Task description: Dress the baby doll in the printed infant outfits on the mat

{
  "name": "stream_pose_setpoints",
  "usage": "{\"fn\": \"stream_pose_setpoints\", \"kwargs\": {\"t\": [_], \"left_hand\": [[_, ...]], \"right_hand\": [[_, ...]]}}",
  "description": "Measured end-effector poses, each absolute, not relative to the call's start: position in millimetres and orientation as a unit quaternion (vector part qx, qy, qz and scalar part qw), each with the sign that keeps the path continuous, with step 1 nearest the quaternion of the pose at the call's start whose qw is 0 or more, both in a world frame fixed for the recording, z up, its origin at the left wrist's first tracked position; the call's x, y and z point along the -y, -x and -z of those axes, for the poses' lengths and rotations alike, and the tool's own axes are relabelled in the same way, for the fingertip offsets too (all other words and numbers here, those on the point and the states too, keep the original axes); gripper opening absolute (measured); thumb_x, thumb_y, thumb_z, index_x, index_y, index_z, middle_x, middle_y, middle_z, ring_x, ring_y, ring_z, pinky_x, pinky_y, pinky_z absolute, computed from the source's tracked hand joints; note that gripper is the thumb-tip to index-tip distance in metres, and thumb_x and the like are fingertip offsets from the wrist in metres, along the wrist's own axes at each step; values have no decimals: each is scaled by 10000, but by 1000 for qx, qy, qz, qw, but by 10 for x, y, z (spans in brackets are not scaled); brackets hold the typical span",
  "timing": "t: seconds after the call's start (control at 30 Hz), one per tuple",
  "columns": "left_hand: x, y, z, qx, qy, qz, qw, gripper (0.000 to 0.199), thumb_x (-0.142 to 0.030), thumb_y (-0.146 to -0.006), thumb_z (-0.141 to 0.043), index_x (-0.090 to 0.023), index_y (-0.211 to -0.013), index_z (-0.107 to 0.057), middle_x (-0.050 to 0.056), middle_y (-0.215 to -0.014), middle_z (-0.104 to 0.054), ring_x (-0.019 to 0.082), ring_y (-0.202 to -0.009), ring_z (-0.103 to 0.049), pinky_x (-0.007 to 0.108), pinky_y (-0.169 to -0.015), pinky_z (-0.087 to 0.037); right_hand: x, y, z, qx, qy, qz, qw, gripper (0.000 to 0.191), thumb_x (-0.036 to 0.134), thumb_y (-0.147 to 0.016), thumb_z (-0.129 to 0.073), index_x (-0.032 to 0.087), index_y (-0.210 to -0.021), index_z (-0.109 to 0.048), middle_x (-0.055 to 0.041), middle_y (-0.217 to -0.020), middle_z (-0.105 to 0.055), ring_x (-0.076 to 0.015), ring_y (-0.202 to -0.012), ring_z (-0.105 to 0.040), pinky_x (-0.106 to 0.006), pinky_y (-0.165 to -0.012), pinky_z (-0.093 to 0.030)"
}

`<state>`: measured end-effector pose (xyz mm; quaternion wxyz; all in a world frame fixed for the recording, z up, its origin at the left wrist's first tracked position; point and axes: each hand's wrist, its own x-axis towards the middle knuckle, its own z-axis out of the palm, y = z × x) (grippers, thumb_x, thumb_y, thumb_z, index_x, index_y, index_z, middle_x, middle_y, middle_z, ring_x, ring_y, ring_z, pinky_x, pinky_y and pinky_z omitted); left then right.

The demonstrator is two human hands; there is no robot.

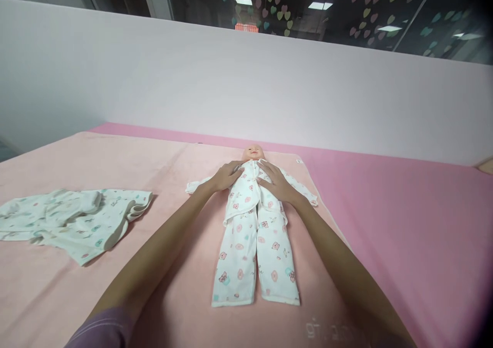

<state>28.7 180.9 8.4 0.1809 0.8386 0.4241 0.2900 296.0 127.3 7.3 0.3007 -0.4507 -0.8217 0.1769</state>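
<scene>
A baby doll lies on its back, its head toward the wall. It wears a white printed jacket and matching white trousers, whose legs lie straight toward me. My left hand rests on the jacket's left side near the shoulder, fingers extended. On the other side of the chest, my right hand lies with its fingers spread over the jacket front. Both jacket sleeves stretch outward, and the doll's hands and feet do not show.
Folded white baby clothes with a green print lie at the left. A peach blanket covers much of the pink mat. Behind the doll's head stands a low white wall, with dark windows above it.
</scene>
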Motion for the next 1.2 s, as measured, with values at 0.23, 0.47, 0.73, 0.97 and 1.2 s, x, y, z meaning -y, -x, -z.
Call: {"fn": "stream_pose_setpoints", "kwargs": {"t": [0.23,0.47,0.73,0.97,1.2], "left_hand": [[-1808,-259,3,-452,-849,-227,151,640,-632,-1096,-229,-402,-1671,-390,62,-1558,-601,344,-1357,-621,542,-1160,-445],[-1572,64,17,-475,-835,-242,135,652,-617,-1053,-391,-265,-1601,-425,141,-1479,-643,356,-1243,-667,506,-1045,-504],[-1546,1073,116,-684,-698,-164,134,493,-591,-989,-410,-201,-1147,-668,135,-1214,-766,362,-1174,-674,507,-1100,-402],[-1562,1089,77,-698,-695,-119,123,425,-578,-952,-440,-217,-1001,-657,112,-1053,-770,362,-1084,-700,522,-1085,-391],[-1532,1136,85,-715,-671,-158,118,468,-600,-963,-431,-207,-1118,-632,135,-1125,-762,337,-1038,-700,399,-872,-485]], "right_hand": [[-1243,-2952,-87,813,463,-213,282,853,766,-967,-583,402,-1695,-330,-12,-1806,-207,-312,-1680,-130,-567,-1361,-160],[-1129,-3316,-121,792,484,-170,332,700,678,-1027,-542,361,-1642,-435,-53,-1703,-432,-327,-1576,-361,-560,-1306,-273],[-1005,-4396,367,627,716,-89,293,394,556,-1002,-497,210,-1097,-660,-126,-1076,-719,-289,-999,-642,-424,-896,-485],[-1036,-4592,295,687,686,-143,193,467,612,-1001,-465,238,-722,-494,-70,-873,-634,-225,-780,-551,-365,-726,-412],[-904,-4705,72,669,690,-240,137,436,681,-895,-655,247,-896,-612,-72,-951,-674,-229,-780,-565,-349,-679,-425]]}}
